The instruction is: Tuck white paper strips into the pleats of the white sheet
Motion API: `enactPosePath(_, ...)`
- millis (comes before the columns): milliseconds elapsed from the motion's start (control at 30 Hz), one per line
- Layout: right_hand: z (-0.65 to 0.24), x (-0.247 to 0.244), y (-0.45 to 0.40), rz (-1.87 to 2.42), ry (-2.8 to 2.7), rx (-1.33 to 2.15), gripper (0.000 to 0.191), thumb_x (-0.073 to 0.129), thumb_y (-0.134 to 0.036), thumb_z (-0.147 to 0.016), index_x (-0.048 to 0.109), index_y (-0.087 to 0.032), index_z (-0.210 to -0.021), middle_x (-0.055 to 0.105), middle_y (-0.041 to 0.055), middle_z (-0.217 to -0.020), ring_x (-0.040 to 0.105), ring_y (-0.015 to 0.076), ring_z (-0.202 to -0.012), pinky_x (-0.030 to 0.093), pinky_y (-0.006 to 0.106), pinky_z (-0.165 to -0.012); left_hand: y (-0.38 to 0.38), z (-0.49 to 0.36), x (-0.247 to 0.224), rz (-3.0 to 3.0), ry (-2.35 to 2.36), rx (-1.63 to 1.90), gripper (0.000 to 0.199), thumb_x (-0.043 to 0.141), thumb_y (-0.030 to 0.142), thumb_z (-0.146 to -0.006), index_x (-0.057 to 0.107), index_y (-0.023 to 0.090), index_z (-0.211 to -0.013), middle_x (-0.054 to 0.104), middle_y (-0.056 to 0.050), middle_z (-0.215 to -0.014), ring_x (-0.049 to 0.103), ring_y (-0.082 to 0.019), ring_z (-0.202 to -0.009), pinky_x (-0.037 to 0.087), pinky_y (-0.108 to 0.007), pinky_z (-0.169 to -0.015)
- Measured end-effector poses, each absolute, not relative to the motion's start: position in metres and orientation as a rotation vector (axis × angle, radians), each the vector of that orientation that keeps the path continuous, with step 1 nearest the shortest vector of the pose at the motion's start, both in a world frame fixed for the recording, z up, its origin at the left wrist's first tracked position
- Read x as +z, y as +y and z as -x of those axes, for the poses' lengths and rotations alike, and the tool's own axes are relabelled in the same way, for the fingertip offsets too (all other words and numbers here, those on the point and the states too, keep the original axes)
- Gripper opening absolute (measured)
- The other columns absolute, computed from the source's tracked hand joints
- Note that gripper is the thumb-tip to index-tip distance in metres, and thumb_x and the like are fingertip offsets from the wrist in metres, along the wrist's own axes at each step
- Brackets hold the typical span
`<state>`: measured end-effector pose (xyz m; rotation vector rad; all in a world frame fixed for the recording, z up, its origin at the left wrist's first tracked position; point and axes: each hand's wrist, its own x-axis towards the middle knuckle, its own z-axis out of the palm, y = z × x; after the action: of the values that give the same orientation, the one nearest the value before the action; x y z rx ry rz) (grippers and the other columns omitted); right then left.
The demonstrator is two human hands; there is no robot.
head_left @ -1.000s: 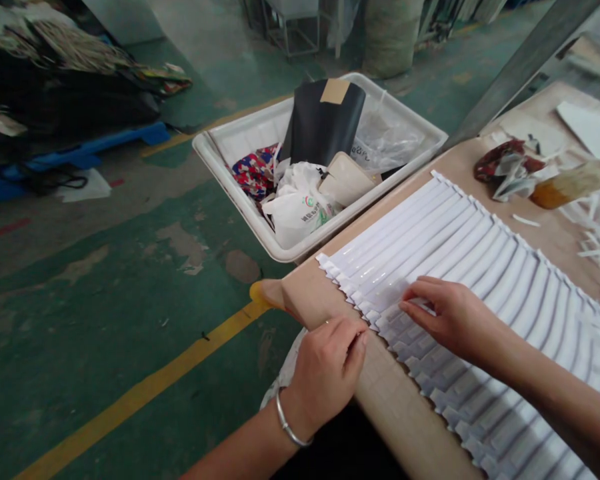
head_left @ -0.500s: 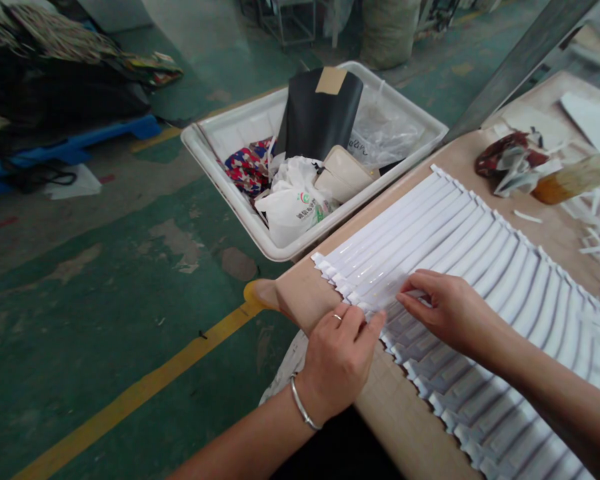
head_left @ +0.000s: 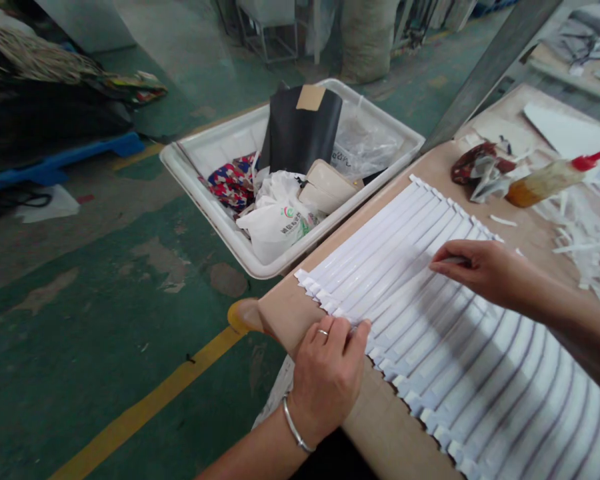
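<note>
Overlapping white strips (head_left: 485, 360) lie in a long fanned row on the brown table (head_left: 385, 407), their folded ends toward the near edge. My left hand (head_left: 333, 360), with a ring and a bracelet, rests at the near ends of the strips, its fingers bent and pressed down there; what lies beneath the fingertips is hidden. My right hand (head_left: 473, 267) is pinched above the middle of the row. A thin pale strip (head_left: 405, 287) runs from its fingertips down toward my left hand.
A white bin (head_left: 220, 227) holding a black sheet, a white bag and patterned cloth stands beyond the table's left edge. On the table's right are a glue bottle (head_left: 545, 183), crumpled wrapping (head_left: 480, 167) and white scraps (head_left: 595, 247). A metal post (head_left: 490, 67) rises behind.
My right hand has moved right, away from my left hand, and the thin strip now stretches between them. The left hand stays at the strips' near ends. The view has shifted slightly.
</note>
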<state>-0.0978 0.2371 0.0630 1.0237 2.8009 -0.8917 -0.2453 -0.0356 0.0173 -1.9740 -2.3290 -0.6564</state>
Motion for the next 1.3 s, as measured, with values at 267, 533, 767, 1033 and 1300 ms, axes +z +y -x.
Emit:
enactPosePath(267, 0.096, 0.047, 0.282, -1.190, 2.765, -0.748, 0.022, 0.062, -0.042, -0.083, 0.069, -0.021, -0.078, 0.067, 0.0015, -0.068, 0.058, 0.0153, -0.062, 0.040, 0.027, -0.058, -0.034, 0.247, 0.015, 1.980, -2.304, -0.756, 0.030, 0.049, 0.012, -0.098, 0.065, 0.016, -0.122, 0.055, -0.007, -0.086, 0.052, -0.022, -0.083, 0.048, -0.037, -0.073)
enactPosePath(533, 0.109, 0.046, 0.273, -1.196, 2.780, -0.632, 0.017, 0.061, -0.034, -0.084, 0.069, -0.020, -0.078, 0.068, 0.0020, -0.069, 0.060, 0.0155, -0.065, 0.040, 0.026, -0.060, -0.034, 0.249, 0.015, 1.985, -2.286, -0.785, 0.032, 0.046, 0.011, -0.098, 0.065, 0.016, -0.123, 0.056, -0.007, -0.088, 0.053, -0.022, -0.083, 0.049, -0.037, -0.072)
enactPosePath(767, 0.107, 0.042, 0.288, -1.154, 2.828, -0.498, 0.013, 0.060, -0.030, -0.085, 0.068, -0.020, -0.082, 0.071, 0.0036, -0.080, 0.062, 0.0163, -0.071, 0.041, 0.026, -0.062, -0.033, 0.250, 0.014, 1.985, -2.266, -0.790, 0.033, 0.044, 0.011, -0.098, 0.065, 0.016, -0.124, 0.057, -0.007, -0.088, 0.054, -0.021, -0.084, 0.048, -0.036, -0.074)
enactPosePath(1033, 0.089, 0.040, 0.353, -0.995, 2.928, -0.312, 0.014, 0.055, -0.030, -0.088, 0.065, -0.020, -0.086, 0.069, 0.0052, -0.087, 0.062, 0.0184, -0.079, 0.043, 0.029, -0.070, -0.039, 0.256, 0.002, 2.049, -2.179, -0.738, 0.040, 0.050, 0.009, -0.093, 0.061, 0.017, -0.132, 0.058, -0.009, -0.095, 0.055, -0.022, -0.091, 0.046, -0.036, -0.080)
enactPosePath(1300, 0.085, 0.034, 0.367, -1.344, 2.822, -0.464, 0.014, 0.058, -0.034, -0.085, 0.064, -0.022, -0.081, 0.067, 0.0025, -0.075, 0.060, 0.0167, -0.068, 0.042, 0.028, -0.063, -0.036, 0.262, -0.001, 2.040, -2.118, -0.743, 0.038, 0.050, 0.007, -0.092, 0.064, 0.016, -0.126, 0.056, -0.008, -0.094, 0.054, -0.020, -0.090, 0.044, -0.034, -0.083)
